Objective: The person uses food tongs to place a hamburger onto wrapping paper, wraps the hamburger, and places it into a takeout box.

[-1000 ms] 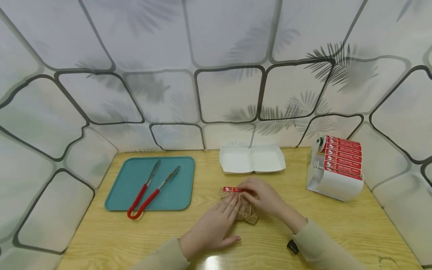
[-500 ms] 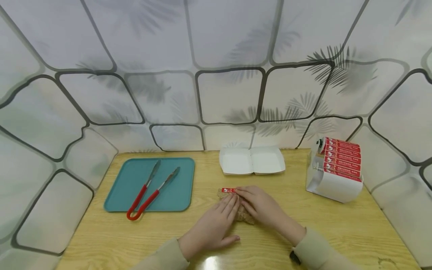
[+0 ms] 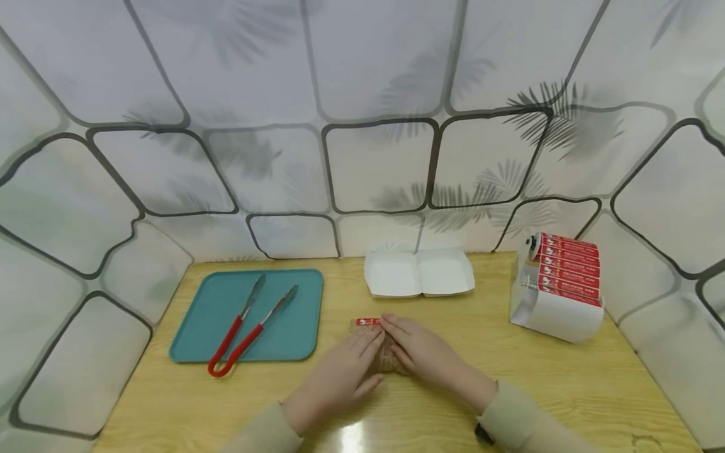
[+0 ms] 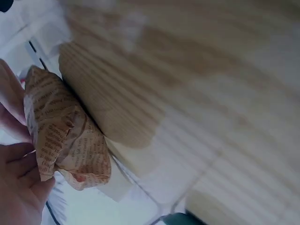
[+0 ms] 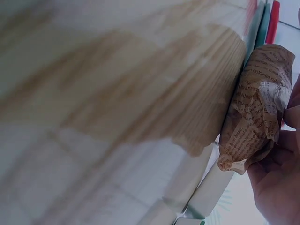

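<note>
A small parcel (image 3: 387, 360) of brown printed paper lies on the table under both hands, a red label strip (image 3: 368, 321) across its far end. My left hand (image 3: 338, 370) rests on its left side, fingers extended and thumb held apart toward me. From the right, my right hand (image 3: 430, 355) presses on the parcel with straight fingers, the tips at the label's right end. In the left wrist view the crumpled parcel (image 4: 70, 136) shows newspaper-like print, with fingers along its edge. The right wrist view has the parcel (image 5: 255, 108) beside a hand; the label is hidden there.
A teal tray (image 3: 300, 314) with red-handled tongs (image 3: 249, 340) lies at the left. An opened white paper box (image 3: 419, 277) stands behind the parcel. At the right is a white holder (image 3: 566, 321) with rows of red labels (image 3: 569, 270). A patterned wall (image 3: 379, 163) closes the back.
The right hand's fingertips have come down along the label and now lie flatter on the parcel. Both hands and the parcel have shifted a little left. The view has also shifted slightly.
</note>
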Tool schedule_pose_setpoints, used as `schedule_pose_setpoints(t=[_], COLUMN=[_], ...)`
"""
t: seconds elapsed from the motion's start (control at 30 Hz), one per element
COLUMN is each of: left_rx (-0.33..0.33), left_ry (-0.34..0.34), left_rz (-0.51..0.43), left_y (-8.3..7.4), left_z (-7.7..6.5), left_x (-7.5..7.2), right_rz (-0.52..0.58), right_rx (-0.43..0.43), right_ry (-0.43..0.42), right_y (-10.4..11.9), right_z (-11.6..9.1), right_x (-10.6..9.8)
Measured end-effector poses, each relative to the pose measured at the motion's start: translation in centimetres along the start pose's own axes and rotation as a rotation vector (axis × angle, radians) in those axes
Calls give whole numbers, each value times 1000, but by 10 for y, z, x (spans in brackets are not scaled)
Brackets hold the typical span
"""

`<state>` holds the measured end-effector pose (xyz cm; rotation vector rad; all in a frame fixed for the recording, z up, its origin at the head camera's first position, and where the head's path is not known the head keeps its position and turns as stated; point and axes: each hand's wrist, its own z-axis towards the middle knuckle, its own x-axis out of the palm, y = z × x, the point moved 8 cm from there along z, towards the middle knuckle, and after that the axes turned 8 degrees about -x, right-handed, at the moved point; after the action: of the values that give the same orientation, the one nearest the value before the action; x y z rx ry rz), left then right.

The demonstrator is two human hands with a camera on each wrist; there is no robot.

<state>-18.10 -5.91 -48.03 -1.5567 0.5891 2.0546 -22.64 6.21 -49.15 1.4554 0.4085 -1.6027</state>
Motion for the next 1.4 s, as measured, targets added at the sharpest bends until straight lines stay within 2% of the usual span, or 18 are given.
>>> schedule_pose_setpoints(t=[0.1,0.2,0.3,0.7,0.83,1.1,1.27,1.4], left_rx=[-63,-121,-150,-180,-174,-168,-161,-164], left_ry=[-19,40,103,178,176,165,170,182], left_rz=[9,34,51,-14,-18,-41,-46,-49], left_y=[9,16,20,23,23,25,25,25], left_z=[1,3,3,4,3,4,5,5], left_x=[2,10,16,23,24,25,26,26], right_rz=[-9,-14,-18,0,33,23,52,92], right_rx=[-11,-11,-7,19,35,55,104,153], right_ry=[14,28,46,69,68,78,72,37], right_y=[3,4,3,0,-7,-20,-30,-37], right_z=[1,3,3,-4,-9,-21,-32,-38], right_x=[3,7,11,10,8,6,2,-6])
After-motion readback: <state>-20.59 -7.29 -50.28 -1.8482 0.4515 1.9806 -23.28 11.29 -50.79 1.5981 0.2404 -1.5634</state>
